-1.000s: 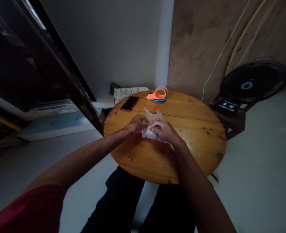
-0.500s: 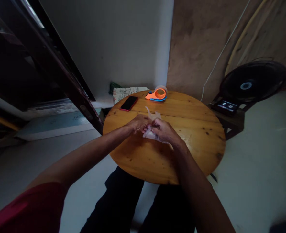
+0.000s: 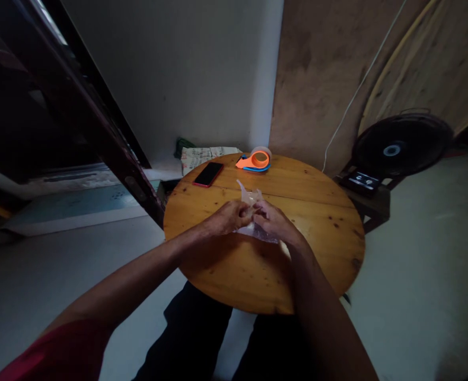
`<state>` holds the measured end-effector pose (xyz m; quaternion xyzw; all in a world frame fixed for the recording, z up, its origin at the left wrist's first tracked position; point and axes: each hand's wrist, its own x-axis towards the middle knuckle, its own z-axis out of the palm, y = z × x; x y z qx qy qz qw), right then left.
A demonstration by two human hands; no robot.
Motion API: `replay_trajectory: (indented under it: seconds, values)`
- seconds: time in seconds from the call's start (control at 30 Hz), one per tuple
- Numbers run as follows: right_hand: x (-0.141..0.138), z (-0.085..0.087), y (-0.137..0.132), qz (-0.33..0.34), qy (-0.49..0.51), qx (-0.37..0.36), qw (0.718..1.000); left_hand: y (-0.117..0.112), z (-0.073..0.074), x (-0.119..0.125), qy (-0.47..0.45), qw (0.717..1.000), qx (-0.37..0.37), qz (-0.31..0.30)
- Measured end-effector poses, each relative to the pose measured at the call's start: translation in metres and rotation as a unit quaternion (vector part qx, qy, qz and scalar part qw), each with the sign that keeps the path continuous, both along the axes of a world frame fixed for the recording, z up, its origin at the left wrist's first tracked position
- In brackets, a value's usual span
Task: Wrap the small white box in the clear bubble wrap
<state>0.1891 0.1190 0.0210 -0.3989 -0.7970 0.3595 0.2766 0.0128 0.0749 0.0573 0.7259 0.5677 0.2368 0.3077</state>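
Over the middle of the round wooden table, a crumpled piece of translucent plastic wrap lies between my hands, one thin corner sticking up at the far side. My left hand pinches its left side with thumb and fingers. From the right, my right hand grips the same wrap with curled fingers, close to the left fingertips. Whether something is wrapped inside cannot be made out. Beyond the hands sits an orange and blue tape dispenser with a roll of clear tape.
A phone with a red edge lies at the table's far left. Behind the rim is a printed paper or sack against the wall. To the right, a black fan stands by a dark wooden stool. A dark door frame rises at left.
My fingers have shifted on the wrap: the left hand now curls into a clearer pinch, and more wrap shows below the hands. The whole view has tilted slightly.
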Motion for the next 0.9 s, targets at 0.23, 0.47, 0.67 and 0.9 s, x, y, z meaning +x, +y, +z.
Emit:
replay_trajectory:
  seconds: [0.23,0.47,0.67,0.9]
  values:
    - [0.000,0.008,0.000,-0.016,0.020,0.001,1.000,-0.006,0.000,0.003,0.147,0.982,0.120,-0.023]
    - [-0.007,0.010,-0.004,-0.051,0.058,-0.001,0.997,-0.016,-0.015,0.013,0.211,0.949,0.233,0.041]
    - [-0.007,0.011,0.004,-0.064,0.075,-0.072,0.992,-0.021,-0.026,0.017,0.211,0.941,0.262,0.044]
    - [-0.035,0.033,0.043,-0.107,-0.074,-0.109,0.986,-0.021,-0.029,0.017,0.181,0.943,0.275,0.039]
